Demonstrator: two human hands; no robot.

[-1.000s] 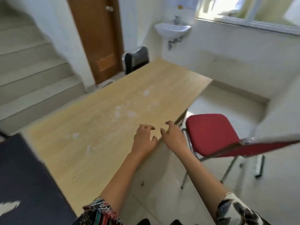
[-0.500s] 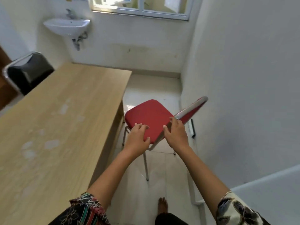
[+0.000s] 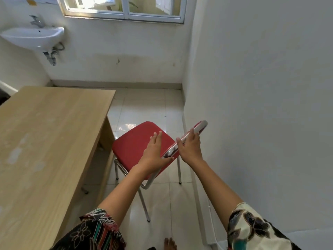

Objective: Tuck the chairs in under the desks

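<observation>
Right hand (image 3: pixel 190 147) grips the chair (image 3: pixel 137 148) back and the open left hand (image 3: pixel 153 154) braces its near end, seemingly to steer it left under the desk (image 3: pixel 50 134).

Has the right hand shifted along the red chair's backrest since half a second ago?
Yes. The right hand has slid further along the red chair's backrest, toward its end near the wall.

I see a small room with white walls (image 3: pixel 261 87). The far wall carries a window (image 3: pixel 126 8), brightly lit from outside. Left of the window, lower down, a white sink (image 3: pixel 34 37) with tap and exposed drain pipe hangs on that wall. Below the window, stains mark the paint. The floor (image 3: pixel 147 105) is glossy pale tile reflecting the light.
</observation>
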